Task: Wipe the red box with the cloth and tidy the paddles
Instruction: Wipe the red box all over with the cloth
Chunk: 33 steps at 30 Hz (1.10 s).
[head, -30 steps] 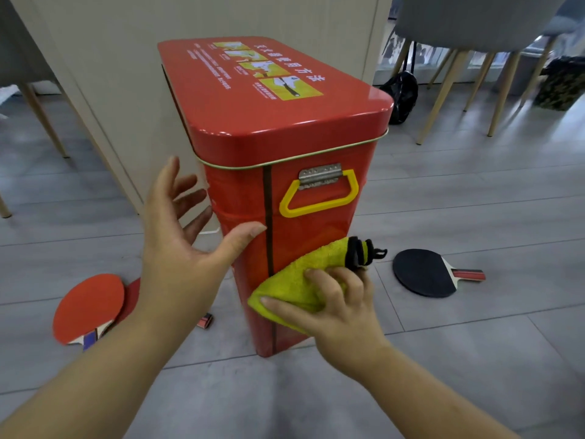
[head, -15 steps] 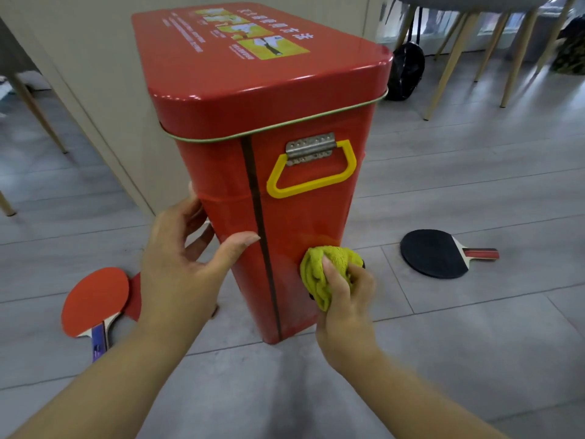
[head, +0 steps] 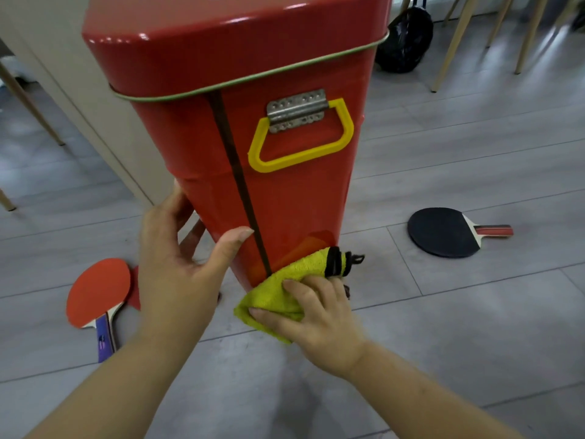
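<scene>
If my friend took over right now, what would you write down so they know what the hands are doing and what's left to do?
Left hand: open, bracing the red box's lower left edge.
Right hand: pressing the yellow cloth on the box's bottom front.
Paddles: red paddle lies on the floor left of the box, black paddle on the floor to its right.
Done: wiping is under way, low on the front.
Left: finish wiping, then tidy both paddles.

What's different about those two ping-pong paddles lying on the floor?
The red paddle lies left of the red box; the black paddle lies to its right. The red paddle's handle is purple and points toward the camera; the black paddle's handle is red and points right. Both lie flat on the floor.
</scene>
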Available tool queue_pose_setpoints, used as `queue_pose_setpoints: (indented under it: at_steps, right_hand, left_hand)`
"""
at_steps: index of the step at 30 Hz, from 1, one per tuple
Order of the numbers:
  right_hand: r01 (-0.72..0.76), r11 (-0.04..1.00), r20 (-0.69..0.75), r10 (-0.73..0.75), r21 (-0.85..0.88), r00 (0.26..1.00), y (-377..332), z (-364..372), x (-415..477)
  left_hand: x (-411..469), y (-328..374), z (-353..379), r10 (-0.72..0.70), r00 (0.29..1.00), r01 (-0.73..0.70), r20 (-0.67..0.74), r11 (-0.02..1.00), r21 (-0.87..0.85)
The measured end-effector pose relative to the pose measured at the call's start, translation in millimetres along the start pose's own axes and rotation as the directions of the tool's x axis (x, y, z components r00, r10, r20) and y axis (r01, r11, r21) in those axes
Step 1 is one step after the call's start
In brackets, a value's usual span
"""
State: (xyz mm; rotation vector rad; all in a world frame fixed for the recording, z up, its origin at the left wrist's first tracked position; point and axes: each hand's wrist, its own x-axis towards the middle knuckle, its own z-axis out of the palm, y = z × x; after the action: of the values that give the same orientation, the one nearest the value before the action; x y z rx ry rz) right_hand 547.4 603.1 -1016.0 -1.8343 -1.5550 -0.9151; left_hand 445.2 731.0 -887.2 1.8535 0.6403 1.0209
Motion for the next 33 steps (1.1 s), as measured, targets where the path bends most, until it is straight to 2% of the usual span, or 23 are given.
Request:
queue_pose_setpoints:
  at_steps: [4, 7, 10, 14, 21, 24, 28, 30, 33]
  right_hand:
    - [-0.071, 0.993, -0.027, 0.068, -0.095, 0.997, 30.1, -4.4, -3.1]
    - [-0.142, 0.984, -0.029, 0.14, -0.104, 0.99, 44.3, -7.5, -5.2]
    - [-0.244, 0.969, 0.018, 0.244, 0.02, 0.97, 45.2, -2.9, -16.5]
    - [-0.409, 0.879, 0.084, 0.401, 0.247, 0.912, 36.6, 7.6, -37.6]
    - [-0.557, 0.778, 0.153, 0.537, 0.292, 0.83, -2.8, 19.6, -39.9]
    - [-0.472, 0.829, 0.189, 0.433, 0.301, 0.881, -19.7, 23.5, -41.2]
    - [-0.202, 0.966, 0.285, 0.151, 0.159, 0.946, -26.3, 38.6, -50.5]
    - [-0.125, 0.989, 0.24, 0.104, 0.076, 0.965, -23.3, 46.1, -56.1]
    - [-0.108, 0.994, 0.146, 0.102, 0.033, 0.984, -14.6, 48.6, -60.9]
  left_hand:
    - [-11.7, -8.2, 9.1, -0.036, 0.999, 0.035, -0.041, 0.999, -0.021]
    - [-17.4, -11.3, 13.7, -0.034, 0.997, 0.034, -0.074, 0.999, -0.006]
    - [-19.1, -13.3, 14.0, -0.045, 0.995, 0.046, -0.085, 0.999, 0.009]
    - [-22.8, -18.7, 15.0, -0.106, 0.99, 0.108, -0.096, 0.994, 0.017]
    - [-30.4, -22.7, 23.9, -0.131, 0.982, 0.129, -0.133, 0.991, -0.027]
    - [-29.9, -22.3, 23.2, -0.138, 0.982, 0.131, -0.129, 0.989, -0.063]
    - [-30.7, -18.0, 25.8, -0.139, 0.981, 0.126, -0.132, 0.987, -0.097]
    - [-32.1, -18.0, 26.3, -0.136, 0.983, 0.124, -0.127, 0.988, -0.092]
    - [-37.4, -22.9, 27.3, -0.16, 0.983, 0.155, -0.092, 0.986, -0.062]
